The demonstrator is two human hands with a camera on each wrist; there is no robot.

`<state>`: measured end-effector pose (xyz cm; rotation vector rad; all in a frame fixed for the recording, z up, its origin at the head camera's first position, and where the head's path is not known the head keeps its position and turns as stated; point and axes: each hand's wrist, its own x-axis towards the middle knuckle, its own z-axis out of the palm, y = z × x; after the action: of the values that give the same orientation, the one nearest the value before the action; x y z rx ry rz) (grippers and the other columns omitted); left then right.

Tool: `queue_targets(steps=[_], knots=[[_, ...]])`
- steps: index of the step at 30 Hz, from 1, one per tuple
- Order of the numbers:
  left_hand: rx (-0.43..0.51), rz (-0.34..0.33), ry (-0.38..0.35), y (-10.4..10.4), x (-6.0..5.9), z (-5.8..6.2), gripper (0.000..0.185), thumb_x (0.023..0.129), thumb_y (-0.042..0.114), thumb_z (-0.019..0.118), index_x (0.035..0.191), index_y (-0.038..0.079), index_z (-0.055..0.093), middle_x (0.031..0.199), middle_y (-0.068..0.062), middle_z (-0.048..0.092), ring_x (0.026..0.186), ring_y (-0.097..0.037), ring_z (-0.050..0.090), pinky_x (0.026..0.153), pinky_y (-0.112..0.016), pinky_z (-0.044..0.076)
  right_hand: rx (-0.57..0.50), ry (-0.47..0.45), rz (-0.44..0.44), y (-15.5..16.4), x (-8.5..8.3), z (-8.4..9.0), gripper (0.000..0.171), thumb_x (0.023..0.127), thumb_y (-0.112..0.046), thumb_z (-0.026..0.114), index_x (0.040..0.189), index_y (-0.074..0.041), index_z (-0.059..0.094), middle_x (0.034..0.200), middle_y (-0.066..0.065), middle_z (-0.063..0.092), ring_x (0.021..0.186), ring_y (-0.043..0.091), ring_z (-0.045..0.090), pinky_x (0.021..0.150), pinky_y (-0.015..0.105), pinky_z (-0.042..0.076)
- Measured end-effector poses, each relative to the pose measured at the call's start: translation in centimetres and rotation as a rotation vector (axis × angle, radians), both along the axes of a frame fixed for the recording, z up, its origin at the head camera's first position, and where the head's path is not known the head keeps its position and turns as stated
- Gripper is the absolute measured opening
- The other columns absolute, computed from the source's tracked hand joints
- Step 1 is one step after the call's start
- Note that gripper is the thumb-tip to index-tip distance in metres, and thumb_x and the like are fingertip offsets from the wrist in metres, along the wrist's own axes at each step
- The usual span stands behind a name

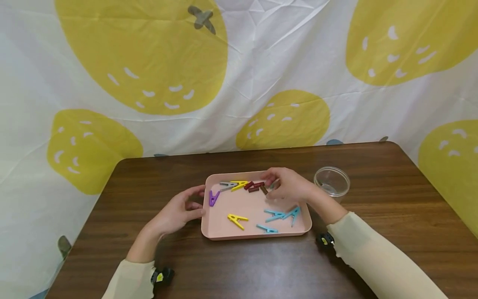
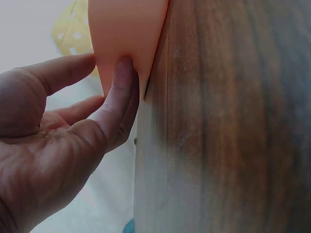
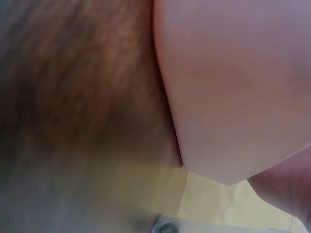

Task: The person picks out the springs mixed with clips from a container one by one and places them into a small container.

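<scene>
A shallow pink tray (image 1: pixel 235 207) holds several plastic clothespins and several small ribbed pieces like short coils, dark red ones (image 1: pixel 254 189) and a brown one (image 1: pixel 264 189). My left hand (image 1: pixel 179 211) touches the tray's left wall, its fingertips resting on the outside; the left wrist view shows them against the pink side (image 2: pixel 129 29). Over the tray's back right corner reaches my right hand (image 1: pixel 291 185), thumb and fingers spread apart close beside the coils. In the right wrist view, the tray's wall (image 3: pixel 233 97) hides the fingertips, leaving only part of the hand (image 3: pixel 286 184) visible.
Inside the tray lie a purple clothespin (image 1: pixel 213 198), a grey one (image 1: pixel 228 185), yellow ones (image 1: pixel 236 220) and light blue ones (image 1: pixel 274 215). A clear round jar (image 1: pixel 332 182) stands right of the tray on the brown wooden table (image 1: pixel 381 199). A fruit-patterned cloth (image 1: pixel 284 74) hangs behind.
</scene>
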<state>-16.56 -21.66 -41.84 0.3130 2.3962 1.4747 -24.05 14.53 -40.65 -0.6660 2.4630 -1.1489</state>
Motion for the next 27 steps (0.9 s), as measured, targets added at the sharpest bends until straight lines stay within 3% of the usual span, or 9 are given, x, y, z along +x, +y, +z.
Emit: queue_targets(steps=[11,21,27], knots=[[0.0,-0.002,0.004,0.0,0.0,-0.2,0.072,0.097,-0.002,0.074,0.16,0.001,0.04,0.148,-0.021,0.051,0.109,-0.027,0.07,0.09,-0.032,0.059,0.088,0.042,-0.011,-0.3,0.2,-0.2,0.053,0.084,-0.006,0.087,0.133,-0.004,0.067,0.108,0.008,0.068,0.093,0.022,0.066,0.085,0.038,0.057],[0.008,-0.006,0.006,0.0,0.0,-0.3,0.072,0.097,-0.003,0.074,0.16,0.001,0.041,0.148,-0.021,0.051,0.108,-0.027,0.07,0.09,-0.031,0.059,0.186,0.103,-0.021,-0.8,0.5,-0.2,0.044,0.081,-0.01,0.081,0.123,-0.018,0.072,0.101,-0.001,0.068,0.083,0.014,0.062,0.078,0.034,0.052],[0.017,-0.007,0.011,0.0,-0.1,-0.4,0.072,0.097,-0.003,0.074,0.16,-0.001,0.04,0.147,-0.022,0.051,0.108,-0.027,0.07,0.089,-0.03,0.059,0.193,0.083,-0.027,-1.1,0.6,-0.3,0.04,0.082,-0.009,0.083,0.12,-0.019,0.073,0.101,0.001,0.068,0.08,0.014,0.061,0.075,0.033,0.051]])
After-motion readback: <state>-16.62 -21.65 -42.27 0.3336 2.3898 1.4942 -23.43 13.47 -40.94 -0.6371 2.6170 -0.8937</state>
